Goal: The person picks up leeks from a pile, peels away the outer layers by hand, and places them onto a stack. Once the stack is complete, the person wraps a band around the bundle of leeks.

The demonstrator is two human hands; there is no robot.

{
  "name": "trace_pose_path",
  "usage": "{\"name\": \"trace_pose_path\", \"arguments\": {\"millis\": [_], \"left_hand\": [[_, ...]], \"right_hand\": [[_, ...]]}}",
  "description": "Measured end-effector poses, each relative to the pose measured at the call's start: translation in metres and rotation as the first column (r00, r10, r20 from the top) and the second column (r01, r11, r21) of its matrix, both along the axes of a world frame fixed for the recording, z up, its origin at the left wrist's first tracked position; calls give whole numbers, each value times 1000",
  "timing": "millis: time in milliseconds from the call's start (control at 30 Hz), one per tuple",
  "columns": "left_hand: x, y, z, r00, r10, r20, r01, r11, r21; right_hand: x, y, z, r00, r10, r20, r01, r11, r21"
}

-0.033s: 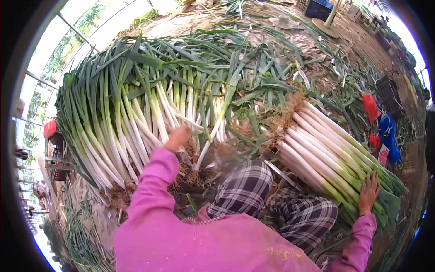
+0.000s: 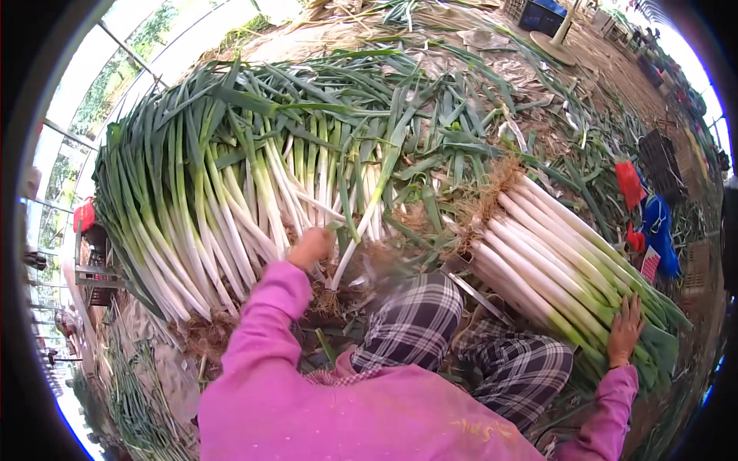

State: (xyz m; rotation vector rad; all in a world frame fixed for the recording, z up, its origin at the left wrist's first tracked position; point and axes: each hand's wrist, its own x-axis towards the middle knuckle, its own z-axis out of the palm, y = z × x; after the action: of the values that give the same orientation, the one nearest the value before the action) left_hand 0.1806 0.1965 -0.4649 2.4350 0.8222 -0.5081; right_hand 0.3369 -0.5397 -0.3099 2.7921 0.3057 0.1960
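Note:
My right hand (image 2: 626, 332) lies with fingers spread on the green ends of a neat stack of leeks (image 2: 542, 257) at the right. The stack's white shafts slant up and left to brown roots (image 2: 496, 188). At the left, my left hand (image 2: 310, 247) is at the root ends of a wide heap of leeks (image 2: 207, 207), next to a single leek (image 2: 360, 227) lying aslant. The back of this hand shows, but its fingers are mostly hidden, so I cannot make out whether it grips a leek. Beside my knees lies a long flat metal strip (image 2: 480, 298).
Loose green leaves (image 2: 453, 115) litter the ground beyond both piles. Farther right are red and blue cloths (image 2: 656, 230) and a dark crate (image 2: 663, 165). A round-based post (image 2: 552, 48) stands at the back. My knees in checked trousers (image 2: 411, 326) lie between the piles.
My left hand has shifted slightly right and toward me, along with its sleeve. My right hand remains on the stacked leeks.

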Motion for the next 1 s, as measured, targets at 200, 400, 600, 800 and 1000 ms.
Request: {"name": "trace_pose_path", "arguments": {"millis": [200,400,600,800,1000], "left_hand": [[-22,-74,-130,995,99,-1,-93,945,315],[2,-40,-63,938,205,278,-267,942,204],[-1,24,190,927,-373,19,210,561,801],[-59,-13,442,733,-674,-92,222,108,969],[-127,-104,600,469,-881,-63,161,15,987]], "right_hand": [[-4,8,1,999,-53,-3,53,997,-48],[-8,14,15,994,-82,-79,81,997,-10],[30,80,34,980,-87,-178,91,996,13],[-12,362,65,648,671,-360,139,361,922],[-62,512,72,300,950,-91,931,-270,246]]}}
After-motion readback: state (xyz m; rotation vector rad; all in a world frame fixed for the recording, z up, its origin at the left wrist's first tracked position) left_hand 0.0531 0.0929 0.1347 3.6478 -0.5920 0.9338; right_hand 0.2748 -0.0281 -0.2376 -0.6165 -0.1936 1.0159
